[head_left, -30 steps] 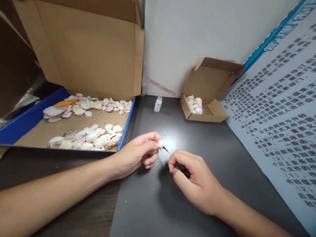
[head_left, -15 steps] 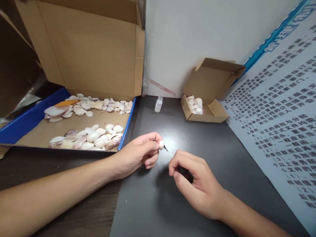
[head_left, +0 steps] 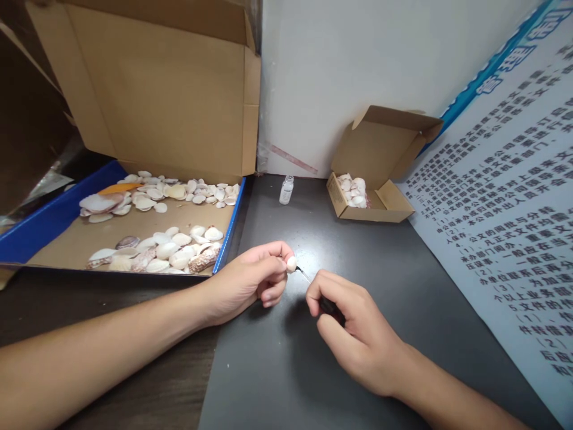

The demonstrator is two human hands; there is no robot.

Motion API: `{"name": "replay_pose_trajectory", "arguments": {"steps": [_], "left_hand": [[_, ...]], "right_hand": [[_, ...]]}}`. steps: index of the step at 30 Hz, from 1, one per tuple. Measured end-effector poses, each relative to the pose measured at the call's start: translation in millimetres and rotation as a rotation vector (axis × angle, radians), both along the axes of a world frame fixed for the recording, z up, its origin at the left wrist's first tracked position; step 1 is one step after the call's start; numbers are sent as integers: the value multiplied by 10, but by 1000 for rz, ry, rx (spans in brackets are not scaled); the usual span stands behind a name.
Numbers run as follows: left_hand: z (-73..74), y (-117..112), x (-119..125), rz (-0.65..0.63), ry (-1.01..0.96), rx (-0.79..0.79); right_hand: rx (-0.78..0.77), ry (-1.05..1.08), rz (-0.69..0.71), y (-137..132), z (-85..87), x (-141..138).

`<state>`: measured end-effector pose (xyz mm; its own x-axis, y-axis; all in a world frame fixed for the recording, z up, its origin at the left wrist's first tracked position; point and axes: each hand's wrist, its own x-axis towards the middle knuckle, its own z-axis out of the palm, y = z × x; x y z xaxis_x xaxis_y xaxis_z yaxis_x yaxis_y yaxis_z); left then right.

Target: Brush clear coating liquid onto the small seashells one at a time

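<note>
Between the thumb and index finger of my left hand (head_left: pixel 257 272) is a small whitish shell (head_left: pixel 292 264), pinched at the fingertips above the dark tabletop. My right hand (head_left: pixel 353 328) is closed around the black handle of a small brush (head_left: pixel 327 306). A thin, pale stem runs from the handle to a dark tip, which meets or nearly meets the shell's right side. Much of the handle is hidden by my fingers. Farther back, a small clear bottle (head_left: pixel 286 191) with a pale label stands upright, no cap on it.
A blue-edged cardboard box (head_left: pixel 230 224) with its lid raised holds many shells (head_left: pixel 163 248) on the left. At the back right, a smaller open carton (head_left: pixel 380 212) holds more shells. A printed sheet (head_left: pixel 505 209) borders the dark mat (head_left: pixel 250 370) on the right.
The brush tip has shifted slightly down on the shell. My right thumb has moved a little away from the index finger. My left hand is almost still.
</note>
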<state>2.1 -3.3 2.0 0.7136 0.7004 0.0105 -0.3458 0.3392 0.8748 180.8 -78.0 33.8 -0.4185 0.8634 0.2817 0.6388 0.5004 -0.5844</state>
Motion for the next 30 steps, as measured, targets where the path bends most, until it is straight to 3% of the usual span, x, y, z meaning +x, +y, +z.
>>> {"name": "replay_pose_trajectory", "arguments": {"steps": [6,13,21,30], "left_hand": [[-6,-4,5,3,-10,-15],[0,-6,2,-4,-13,-4],[-42,3,-2,-27,-20,35],[-24,1,-6,-24,6,55]], "right_hand": [[24,54,113,-33,16,18],[28,14,-13,-5,14,5],[49,49,81,-41,33,11],[22,-13,-42,2,17,-2]]}}
